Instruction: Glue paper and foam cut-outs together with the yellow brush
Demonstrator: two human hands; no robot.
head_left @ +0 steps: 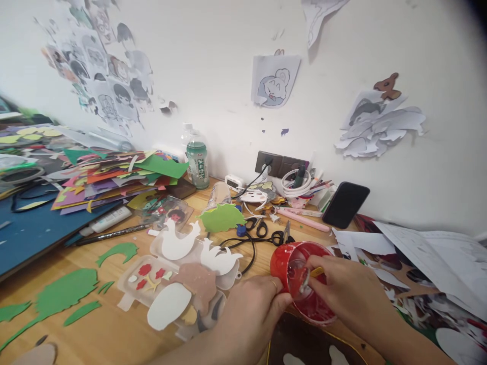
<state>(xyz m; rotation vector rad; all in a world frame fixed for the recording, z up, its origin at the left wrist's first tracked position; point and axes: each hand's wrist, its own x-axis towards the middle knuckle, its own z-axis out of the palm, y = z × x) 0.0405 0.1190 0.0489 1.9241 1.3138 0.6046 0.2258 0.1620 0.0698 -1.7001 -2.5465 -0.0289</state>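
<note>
My left hand [251, 312] grips the side of a red round container [283, 261] tilted on its side at the near edge of the wooden desk [114, 334]. My right hand [346, 291] reaches over the container's open mouth, fingers pinched around something small and yellowish at the rim; a clear glossy mass shows inside. A ring sits on a finger of my left hand. Just left of my hands lie foam cut-outs: white birds [178, 241], a white oval [167, 306] and a brownish piece [200, 281] on clear plastic trays.
Green foam leaf shapes [64, 294] lie at the left. A stack of coloured sheets [114, 177], a green bottle [197, 165], scissors [258, 225], black cable, a leaning phone [345, 204] and loose white papers [418, 253] crowd the desk. Drawings hang on the wall.
</note>
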